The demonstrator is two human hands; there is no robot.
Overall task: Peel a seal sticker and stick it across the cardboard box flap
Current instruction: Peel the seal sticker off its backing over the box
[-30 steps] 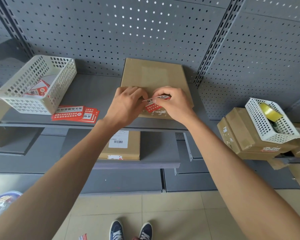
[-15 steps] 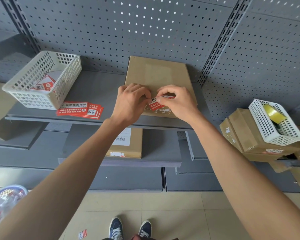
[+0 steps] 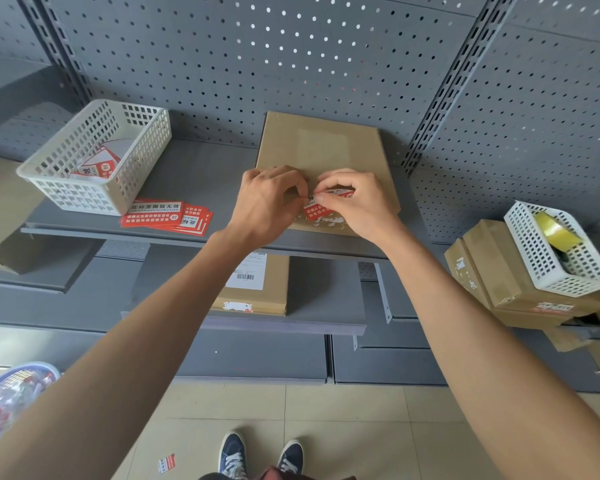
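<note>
Both hands (left [image 3: 269, 202], right [image 3: 355, 202]) still pinching seal sticker [image 3: 321, 210], now lower on cardboard box [image 3: 321, 143]

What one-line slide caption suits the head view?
Both hands, left hand and right hand, pinch a red seal sticker over the cardboard box on a grey shelf.

Both hands, left hand [image 3: 269, 199] and right hand [image 3: 355, 202], pinch red seal sticker [image 3: 317, 211] over cardboard box [image 3: 321, 143] near edge; sticker stack [image 3: 166, 216] left.
</note>
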